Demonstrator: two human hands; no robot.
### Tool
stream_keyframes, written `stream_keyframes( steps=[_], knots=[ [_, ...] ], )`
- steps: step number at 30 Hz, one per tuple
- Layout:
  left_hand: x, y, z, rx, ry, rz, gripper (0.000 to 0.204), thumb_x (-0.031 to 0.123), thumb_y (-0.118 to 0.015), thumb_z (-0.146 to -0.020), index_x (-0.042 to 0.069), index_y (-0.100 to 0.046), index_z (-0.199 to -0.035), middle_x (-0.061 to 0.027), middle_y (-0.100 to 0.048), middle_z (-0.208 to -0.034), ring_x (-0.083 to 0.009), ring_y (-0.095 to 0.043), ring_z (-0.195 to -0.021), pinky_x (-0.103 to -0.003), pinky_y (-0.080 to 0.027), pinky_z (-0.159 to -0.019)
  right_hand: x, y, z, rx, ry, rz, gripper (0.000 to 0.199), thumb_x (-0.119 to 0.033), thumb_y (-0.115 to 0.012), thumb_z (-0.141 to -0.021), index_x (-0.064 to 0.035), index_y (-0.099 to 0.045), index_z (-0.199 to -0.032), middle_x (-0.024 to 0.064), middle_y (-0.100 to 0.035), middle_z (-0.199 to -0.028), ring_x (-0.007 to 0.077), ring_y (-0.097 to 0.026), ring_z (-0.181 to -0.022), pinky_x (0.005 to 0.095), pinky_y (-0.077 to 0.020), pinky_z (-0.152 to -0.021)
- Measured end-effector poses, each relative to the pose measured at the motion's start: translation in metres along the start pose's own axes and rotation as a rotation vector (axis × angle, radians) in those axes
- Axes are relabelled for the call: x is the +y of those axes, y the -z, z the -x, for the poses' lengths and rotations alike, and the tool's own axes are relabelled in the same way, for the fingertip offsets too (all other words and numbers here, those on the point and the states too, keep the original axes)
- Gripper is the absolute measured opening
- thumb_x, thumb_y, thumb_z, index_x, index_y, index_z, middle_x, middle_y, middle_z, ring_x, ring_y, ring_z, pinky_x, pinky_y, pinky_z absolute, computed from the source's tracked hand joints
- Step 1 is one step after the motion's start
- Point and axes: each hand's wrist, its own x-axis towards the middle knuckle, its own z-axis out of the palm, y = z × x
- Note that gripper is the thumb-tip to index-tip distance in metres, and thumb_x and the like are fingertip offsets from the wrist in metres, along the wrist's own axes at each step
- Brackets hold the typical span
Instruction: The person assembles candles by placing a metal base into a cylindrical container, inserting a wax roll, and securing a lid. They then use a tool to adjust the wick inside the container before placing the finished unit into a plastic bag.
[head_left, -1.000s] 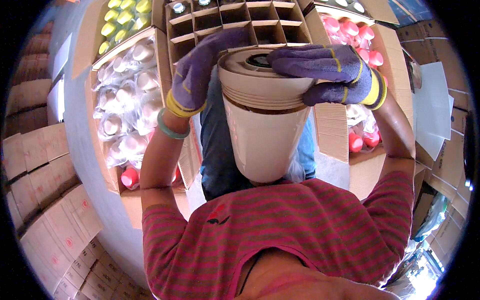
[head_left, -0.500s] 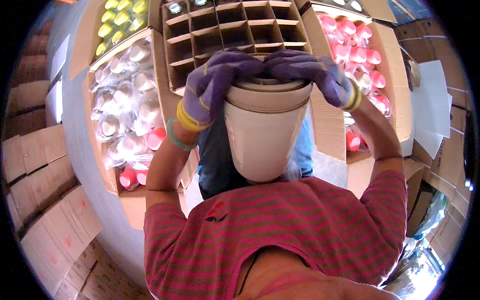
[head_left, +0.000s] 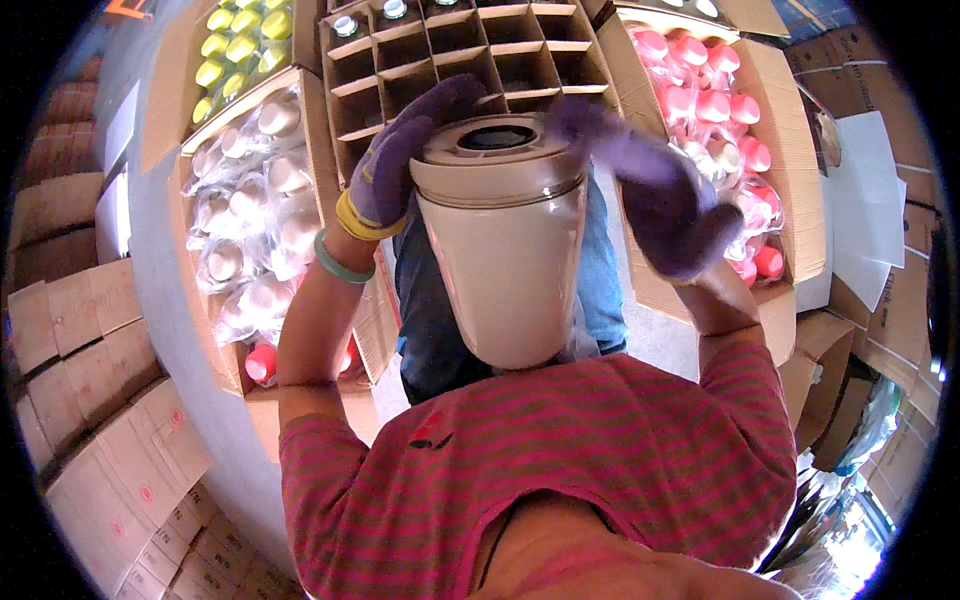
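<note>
A cream, tapered bin-like container (head_left: 505, 280) stands between my jean-clad legs. Its grey-beige lid (head_left: 450, 148) has a dark round middle; I cannot tell whether that is a hole or an inset. My left hand (head_left: 405, 155), in a purple glove with a yellow cuff, lies along the left side of the lid with its fingers stretched forward. On the other side, my gloved right hand (head_left: 660, 195) is raised and smeared by motion. Its fingers look spread, the fingertips close to the lid's right edge, and nothing shows in its grasp.
Ahead is a divided carton (head_left: 515, 55), a few bottles in its far cells. An open carton of plastic-wrapped white-capped items (head_left: 250, 200) stands left, with yellow-capped bottles (head_left: 240, 47) beyond. Pink-capped bottles (head_left: 712, 105) fill a right-hand carton. Stacked boxes (head_left: 120, 470) line the left side.
Both hands were on top of the lid; they have parted, uncovering its dark middle. The right hand has swung out to the right, and the container has shifted left.
</note>
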Motion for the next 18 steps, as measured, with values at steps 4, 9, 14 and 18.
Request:
stream_keyframes(
  steps=[4, 9, 14, 18],
  knots=[
    [-0.005, 0.002, -0.006, -0.057, 0.093, 0.303, 0.051, 0.031, -0.029, -0.101, -0.005, -0.047, -0.133, -0.0174, -0.053, -0.134, -0.0253, -0.053, -0.121, -0.035, -0.039, -0.106, 0.006, 0.002, -0.018, -0.111, 0.317, 0.494, 0.085, -0.068, -0.028, -0.088, 0.0039, -0.053, -0.128, 0.0237, -0.053, -0.131, 0.0385, -0.049, -0.124, 0.0456, -0.0336, -0.107],
    [0.015, -0.006, 0.001, -0.107, 0.046, 0.002, 0.055, 0.034, -0.023, -0.101, -0.004, -0.053, -0.128, -0.0176, -0.058, -0.127, -0.0258, -0.056, -0.117, -0.034, -0.039, -0.104, 0.015, 0.002, -0.017, -0.131, 0.159, 0.492, 0.047, -0.030, -0.052, -0.086, 0.0045, -0.062, -0.115, 0.0225, -0.063, -0.116, 0.0377, -0.059, -0.111, 0.0432, -0.0445, -0.098],
    [0.034, -0.021, 0.026, 0.048, 0.009, -0.020, 0.061, 0.042, -0.027, -0.100, -0.005, -0.045, -0.135, -0.0188, -0.053, -0.134, -0.0279, -0.051, -0.123, -0.035, -0.037, -0.105, 0.065, 0.024, -0.009, -0.046, -0.017, 0.196, 0.057, -0.044, -0.042, -0.095, 0.0059, -0.064, -0.112, 0.0200, -0.064, -0.116, 0.0311, -0.057, -0.114, 0.0385, -0.0415, -0.100],
    [0.046, -0.020, 0.041, 0.089, -0.119, -0.307, 0.062, 0.044, -0.032, -0.098, -0.004, -0.047, -0.134, -0.0212, -0.051, -0.135, -0.0318, -0.050, -0.125, -0.039, -0.037, -0.105, 0.083, 0.018, -0.009, 0.005, -0.052, 0.053, 0.068, -0.052, -0.032, -0.098, 0.0064, -0.063, -0.113, 0.0206, -0.059, -0.124, 0.0309, -0.052, -0.121, 0.0384, -0.0358, -0.105]
  ],
)
